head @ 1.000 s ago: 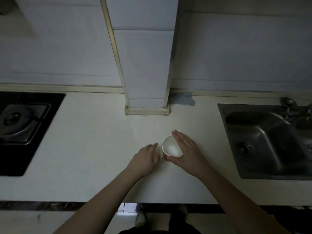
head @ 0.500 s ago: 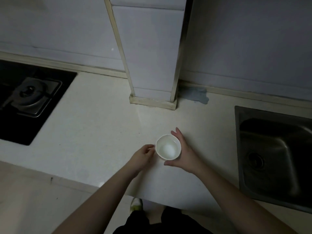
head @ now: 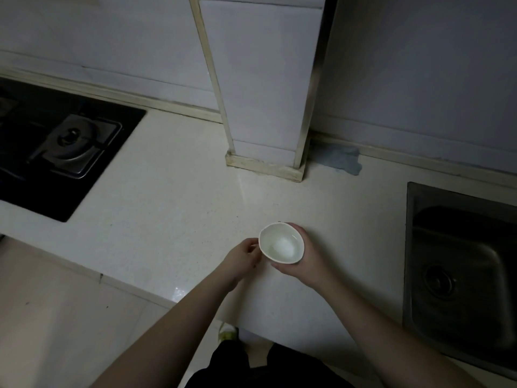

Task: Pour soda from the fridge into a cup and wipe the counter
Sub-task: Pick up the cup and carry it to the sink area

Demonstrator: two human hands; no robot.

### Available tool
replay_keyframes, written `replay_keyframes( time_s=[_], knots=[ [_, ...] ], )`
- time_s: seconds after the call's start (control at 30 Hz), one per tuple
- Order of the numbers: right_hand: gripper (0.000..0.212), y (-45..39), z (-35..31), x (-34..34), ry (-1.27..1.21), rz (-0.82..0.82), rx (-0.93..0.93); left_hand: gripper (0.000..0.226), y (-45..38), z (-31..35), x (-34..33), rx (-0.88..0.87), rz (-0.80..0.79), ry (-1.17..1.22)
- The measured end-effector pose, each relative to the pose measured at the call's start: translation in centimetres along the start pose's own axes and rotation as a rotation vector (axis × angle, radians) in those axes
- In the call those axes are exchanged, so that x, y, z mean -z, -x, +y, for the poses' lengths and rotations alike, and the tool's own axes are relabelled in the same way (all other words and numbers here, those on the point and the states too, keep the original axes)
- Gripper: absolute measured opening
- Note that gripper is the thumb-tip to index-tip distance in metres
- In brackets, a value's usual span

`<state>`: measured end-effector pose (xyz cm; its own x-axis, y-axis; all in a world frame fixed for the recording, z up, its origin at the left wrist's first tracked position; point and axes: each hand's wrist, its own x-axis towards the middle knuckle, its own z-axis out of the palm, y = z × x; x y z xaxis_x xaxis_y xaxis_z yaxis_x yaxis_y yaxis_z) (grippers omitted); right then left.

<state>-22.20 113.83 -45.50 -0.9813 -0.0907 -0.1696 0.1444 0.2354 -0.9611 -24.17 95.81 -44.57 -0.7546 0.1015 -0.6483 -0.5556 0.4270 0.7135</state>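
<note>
A small white cup (head: 281,243) is held over the pale counter (head: 167,219), its inside white and empty-looking. My right hand (head: 305,260) grips it from the right, fingers wrapped round its far side and thumb under the near rim. My left hand (head: 242,260) is just left of the cup, fingers loosely curled, fingertips close to the cup's side; I cannot tell whether they touch it. No soda or fridge is in view.
A black gas hob (head: 56,147) is set into the counter at the left. A steel sink (head: 461,264) lies at the right. A tiled pillar (head: 265,107) stands on the counter at the back, with a grey-blue cloth (head: 340,161) beside its base.
My right hand has gone from resting over the cup to gripping it round the side, and the cup has come nearer. My view has swung left and tilted.
</note>
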Motion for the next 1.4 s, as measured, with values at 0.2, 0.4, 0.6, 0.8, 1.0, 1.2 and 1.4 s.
replay_keyframes(
  time_s=[0.2, 0.4, 0.6, 0.8, 1.0, 1.2, 1.4],
  knots=[
    [0.079, 0.0, 0.5, -0.5, -0.003, 0.012, 0.008, 0.045, -0.1, -0.5, -0.5, -0.001, -0.005, 0.012],
    [0.079, 0.3, 0.2, -0.1, -0.029, 0.076, 0.035, 0.042, 0.1, -0.5, -0.7, 0.045, -0.03, 0.094],
    [0.081, 0.4, -1.4, 0.7, -0.074, 0.087, 0.087, 0.053, 0.7, 0.3, -1.0, 0.102, -0.17, 0.318],
    [0.093, 0.6, -2.7, 2.1, -0.063, 0.005, 0.081, 0.042, 1.9, 1.7, -1.2, 0.087, -0.223, 0.463],
    [0.101, 1.3, -3.7, 3.3, -0.013, -0.022, 0.084, 0.043, 2.7, 2.3, -1.8, 0.082, -0.198, 0.494],
    [0.097, 2.6, -5.5, 4.3, 0.017, 0.02, 0.119, 0.045, 4.1, 3.5, -2.4, 0.08, -0.212, 0.57],
    [0.093, 4.4, -7.9, 5.2, 0.023, 0.084, 0.122, 0.039, 5.5, 4.9, -3.3, 0.059, -0.289, 0.644]
  ],
)
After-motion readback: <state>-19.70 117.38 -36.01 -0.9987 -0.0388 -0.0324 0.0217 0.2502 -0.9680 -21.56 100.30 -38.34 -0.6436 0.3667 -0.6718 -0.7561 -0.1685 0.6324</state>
